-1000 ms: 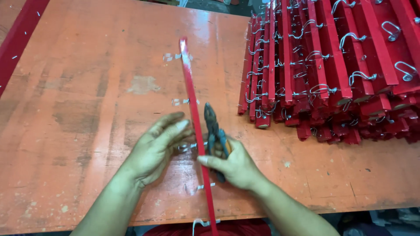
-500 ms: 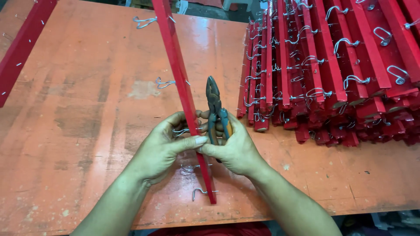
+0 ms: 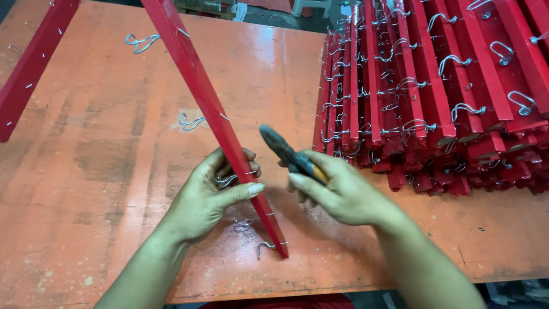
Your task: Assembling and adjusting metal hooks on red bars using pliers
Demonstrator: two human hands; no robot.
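Red wooden slat: long red wooden slat (image 3: 211,109) with wire hooks, gripped by left hand (image 3: 209,194).
Pliers: dark metal pliers (image 3: 289,155), clasped in right hand (image 3: 340,191).
Stack: red slats (image 3: 434,86) beyond right hand, on orange tabletop (image 3: 103,143).

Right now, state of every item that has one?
left hand: grip shut on red strip
red strip: tilted, near end on the table
right hand: grip shut on pliers
pliers: jaws closed, clear of strip
stacked red strips: piled at right, hooks fitted
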